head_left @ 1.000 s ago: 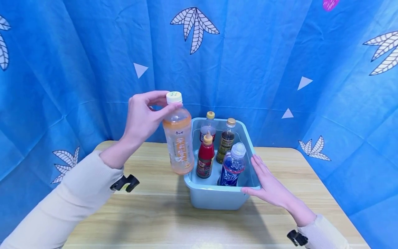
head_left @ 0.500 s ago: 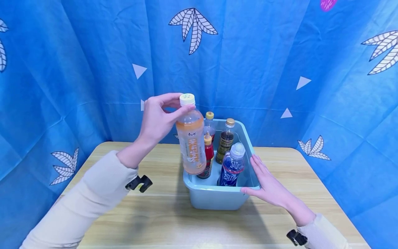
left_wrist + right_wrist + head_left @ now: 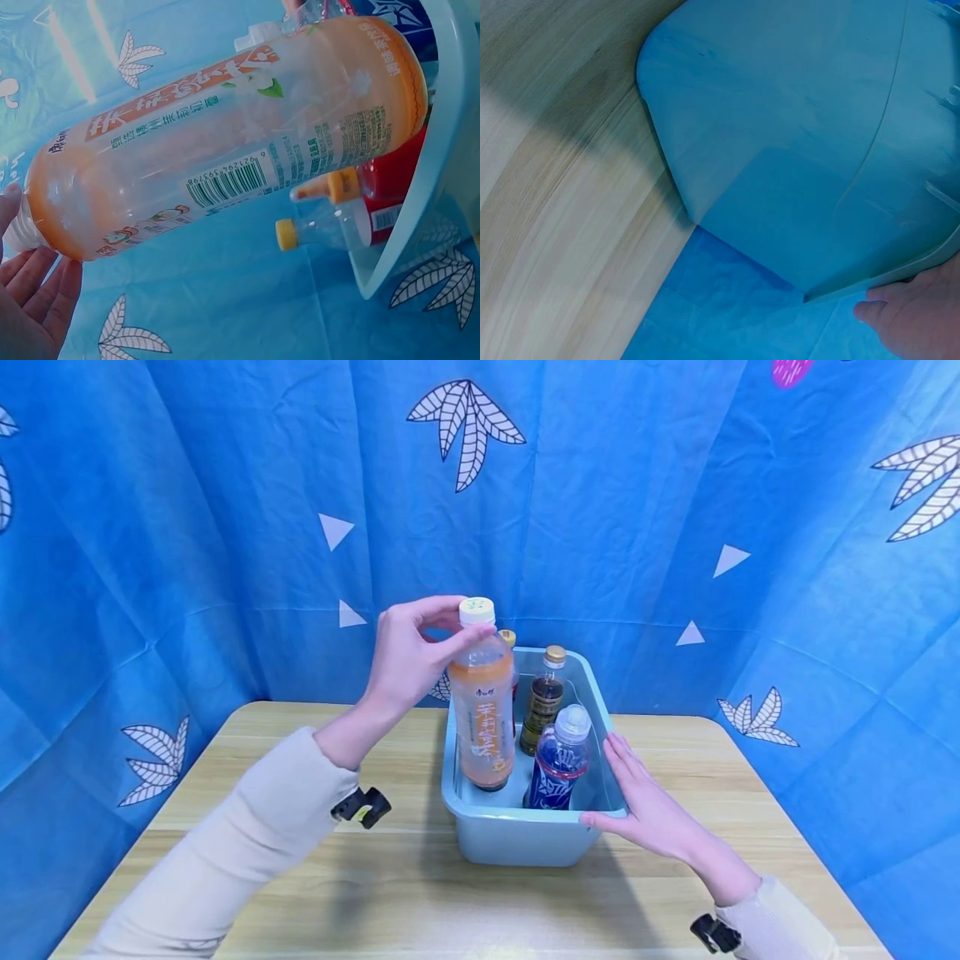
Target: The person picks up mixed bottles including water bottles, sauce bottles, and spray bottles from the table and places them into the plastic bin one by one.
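In the head view my left hand (image 3: 416, 647) pinches a clear bottle (image 3: 483, 718) with an orange-tinted label by its neck, just under the white cap. The bottle hangs upright over the left part of a light blue tub (image 3: 517, 835). In the left wrist view the bottle (image 3: 225, 135) spans the frame, its base near the tub's rim. At the tub's front right corner my right hand (image 3: 656, 806) rests against the rim, fingers straight along the outside and thumb on the front edge. The right wrist view shows this hand (image 3: 922, 315) at the rim.
Inside the tub stand a blue-labelled bottle (image 3: 558, 768) and a dark bottle with a gold cap (image 3: 543, 706). A yellow-capped bottle (image 3: 509, 638) and a red squeeze bottle (image 3: 394, 176) are partly hidden by the held bottle. The wooden table (image 3: 315, 868) meets a blue curtain (image 3: 615, 527).
My left hand has carried the bottle to the right and slightly down, from the tub's left side to over it, covering the red bottle in the head view. The right hand stays put.
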The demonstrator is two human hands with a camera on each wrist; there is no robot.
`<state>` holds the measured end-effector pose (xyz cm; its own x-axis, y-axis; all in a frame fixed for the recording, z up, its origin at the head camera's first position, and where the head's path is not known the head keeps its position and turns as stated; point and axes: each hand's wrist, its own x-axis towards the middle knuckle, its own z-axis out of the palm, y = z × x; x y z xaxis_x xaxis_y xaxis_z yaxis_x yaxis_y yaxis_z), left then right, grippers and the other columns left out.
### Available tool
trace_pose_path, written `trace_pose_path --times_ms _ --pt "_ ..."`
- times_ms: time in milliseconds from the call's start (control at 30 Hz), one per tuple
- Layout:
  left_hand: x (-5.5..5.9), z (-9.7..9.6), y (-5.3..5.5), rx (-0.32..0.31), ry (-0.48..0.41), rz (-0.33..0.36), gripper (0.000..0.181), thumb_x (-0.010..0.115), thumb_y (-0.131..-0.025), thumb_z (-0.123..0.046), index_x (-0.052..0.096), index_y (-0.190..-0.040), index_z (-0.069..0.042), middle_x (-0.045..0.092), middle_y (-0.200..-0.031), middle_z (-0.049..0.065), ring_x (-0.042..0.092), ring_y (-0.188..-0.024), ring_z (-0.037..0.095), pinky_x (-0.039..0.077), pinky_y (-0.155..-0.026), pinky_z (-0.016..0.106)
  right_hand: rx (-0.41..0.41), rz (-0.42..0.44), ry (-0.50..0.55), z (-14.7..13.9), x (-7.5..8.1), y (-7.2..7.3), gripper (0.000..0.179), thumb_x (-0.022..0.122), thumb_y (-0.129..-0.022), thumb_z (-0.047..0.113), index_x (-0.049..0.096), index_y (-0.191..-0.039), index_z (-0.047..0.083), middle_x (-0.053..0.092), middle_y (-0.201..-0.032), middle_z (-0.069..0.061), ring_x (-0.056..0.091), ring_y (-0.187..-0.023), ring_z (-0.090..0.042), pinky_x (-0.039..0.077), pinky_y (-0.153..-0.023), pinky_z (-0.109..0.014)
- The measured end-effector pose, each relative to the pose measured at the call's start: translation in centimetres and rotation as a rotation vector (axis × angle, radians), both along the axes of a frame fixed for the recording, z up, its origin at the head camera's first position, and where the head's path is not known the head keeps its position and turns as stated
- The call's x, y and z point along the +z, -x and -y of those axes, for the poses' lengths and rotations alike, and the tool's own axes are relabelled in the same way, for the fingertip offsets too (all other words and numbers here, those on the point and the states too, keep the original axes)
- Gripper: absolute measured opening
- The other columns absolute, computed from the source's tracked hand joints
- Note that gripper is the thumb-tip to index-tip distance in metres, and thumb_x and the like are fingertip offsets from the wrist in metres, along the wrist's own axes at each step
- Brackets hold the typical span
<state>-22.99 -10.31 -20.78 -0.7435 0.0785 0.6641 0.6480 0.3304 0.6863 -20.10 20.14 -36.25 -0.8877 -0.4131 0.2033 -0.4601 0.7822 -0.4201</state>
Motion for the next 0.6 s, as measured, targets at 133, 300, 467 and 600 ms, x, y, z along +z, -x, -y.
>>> trace_pose_path --times_ms 133,300,467,600 --pt "-0.6 -0.5 0.2 -0.016 -0.011 0.011 0.034 0.070 -0.077 -0.025 0.065 -0.105 -0.007 0.067 -0.090 0.004 0.059 -0.079 0.010 0.049 -0.062 0.029 -0.008 0.010 0.004 0.0 0.0 0.0 0.099 0.061 -0.074 0.055 0.012 -0.141 0.002 0.005 -0.147 -0.013 0.005 -0.133 -0.031 0.023 -0.097 -0.055" --pt "-1.5 -0.9 0.4 -0.039 -0.017 0.018 0.033 0.070 -0.077 -0.026 0.066 -0.103 -0.007 0.067 -0.087 0.003 0.059 -0.078 0.010 0.049 -0.062 0.030 -0.004 0.008 0.007 0.0 0.0 0.0 0.099 0.061 -0.074 0.054 0.011 -0.141 0.002 0.005 -0.147 -0.014 0.005 -0.133 -0.032 0.023 -0.097 -0.056" --pt "-2.5 -1.4 0.6 -0.049 -0.013 0.018 0.032 0.071 -0.076 -0.025 0.067 -0.102 -0.007 0.067 -0.083 0.003 0.058 -0.075 0.010 0.047 -0.059 0.030 -0.002 0.004 0.007 0.0 -0.1 0.0 0.098 0.060 -0.075 0.054 0.011 -0.141 0.002 0.004 -0.147 -0.014 0.006 -0.132 -0.032 0.023 -0.096 -0.056" --pt "-3.5 -1.8 0.9 -0.053 -0.010 0.032 0.032 0.071 -0.075 -0.026 0.067 -0.101 -0.008 0.067 -0.084 0.002 0.058 -0.075 0.010 0.047 -0.058 0.030 0.000 0.003 0.011 0.0 -0.2 0.0 0.098 0.061 -0.075 0.053 0.011 -0.141 0.001 0.004 -0.147 -0.015 0.006 -0.132 -0.032 0.023 -0.096 -0.056"
